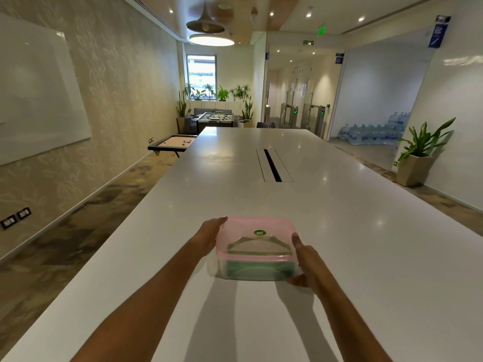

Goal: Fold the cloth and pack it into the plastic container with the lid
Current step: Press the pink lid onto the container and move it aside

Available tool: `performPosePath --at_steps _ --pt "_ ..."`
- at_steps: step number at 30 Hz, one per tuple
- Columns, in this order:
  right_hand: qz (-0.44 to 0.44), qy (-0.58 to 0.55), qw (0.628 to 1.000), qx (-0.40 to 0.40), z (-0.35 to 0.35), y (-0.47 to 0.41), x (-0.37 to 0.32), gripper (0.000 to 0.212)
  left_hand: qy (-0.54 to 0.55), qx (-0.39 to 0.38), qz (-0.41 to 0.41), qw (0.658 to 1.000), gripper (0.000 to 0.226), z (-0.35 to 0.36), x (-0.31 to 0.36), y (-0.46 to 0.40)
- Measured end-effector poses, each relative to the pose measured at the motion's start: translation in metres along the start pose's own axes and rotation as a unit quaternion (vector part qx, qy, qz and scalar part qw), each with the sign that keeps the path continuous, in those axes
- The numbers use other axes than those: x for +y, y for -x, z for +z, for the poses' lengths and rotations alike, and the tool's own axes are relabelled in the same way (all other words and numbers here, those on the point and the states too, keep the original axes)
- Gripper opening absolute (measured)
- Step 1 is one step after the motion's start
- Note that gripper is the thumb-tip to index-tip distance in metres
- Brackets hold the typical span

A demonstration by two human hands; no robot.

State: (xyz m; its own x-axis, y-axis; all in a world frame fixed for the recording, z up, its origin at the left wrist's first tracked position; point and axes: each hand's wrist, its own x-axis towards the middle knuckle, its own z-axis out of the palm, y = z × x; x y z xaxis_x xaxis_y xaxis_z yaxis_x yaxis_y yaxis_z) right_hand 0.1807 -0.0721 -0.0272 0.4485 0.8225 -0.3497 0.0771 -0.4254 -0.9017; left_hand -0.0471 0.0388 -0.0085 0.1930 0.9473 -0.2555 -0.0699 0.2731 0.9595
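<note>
An office: long conference table [339, 231], whiteboard [36, 95], probably access turnstiles [300, 116] (blurred).

Both forearms are bare, with no sleeves in view. The left hand [209, 237] and right hand [307, 265] show no gloves.

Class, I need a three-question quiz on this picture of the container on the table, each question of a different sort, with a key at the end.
1. True or false: the pink lid is on the plastic container.
2. What sits inside the container? A) a green cloth B) a red ball C) nothing
3. Fill in: the left hand and right hand are at opposite ______ of the container, over the white table.

Key: 1 true; 2 A; 3 sides
</note>
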Motion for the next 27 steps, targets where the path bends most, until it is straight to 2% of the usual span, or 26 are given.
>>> performPosePath --at_steps 2,5,7,11,19,25,27 --pt "0.005 -0.077 0.997 -0.007 0.009 0.004 0.006 0.06 0.053 -0.052 -0.014 0.997 0.048 0.0 -0.003 0.0" --pt "-0.007 -0.108 0.994 -0.002 0.018 0.006 0.008 0.051 0.104 -0.071 -0.034 0.991 0.05 0.001 -0.007 -0.003" --pt "-0.016 -0.104 0.994 0.018 0.021 0.004 0.004 0.051 0.122 -0.073 -0.042 0.989 0.05 0.002 -0.008 -0.007" --pt "-0.065 -0.02 0.994 0.088 0.027 -0.006 -0.007 0.054 0.129 -0.065 -0.045 0.989 0.041 -0.001 -0.002 -0.018" --pt "-0.137 0.004 0.984 0.116 0.046 -0.041 -0.067 0.052 0.094 0.043 0.03 0.994 0.022 -0.012 0.018 -0.05" --pt "-0.178 0.002 0.979 0.098 0.068 -0.084 -0.107 0.057 0.068 0.104 0.057 0.991 0.031 -0.017 0.031 -0.073" --pt "-0.179 -0.001 0.98 0.082 0.076 -0.101 -0.116 0.057 0.063 0.12 0.058 0.989 0.025 -0.018 0.033 -0.08"
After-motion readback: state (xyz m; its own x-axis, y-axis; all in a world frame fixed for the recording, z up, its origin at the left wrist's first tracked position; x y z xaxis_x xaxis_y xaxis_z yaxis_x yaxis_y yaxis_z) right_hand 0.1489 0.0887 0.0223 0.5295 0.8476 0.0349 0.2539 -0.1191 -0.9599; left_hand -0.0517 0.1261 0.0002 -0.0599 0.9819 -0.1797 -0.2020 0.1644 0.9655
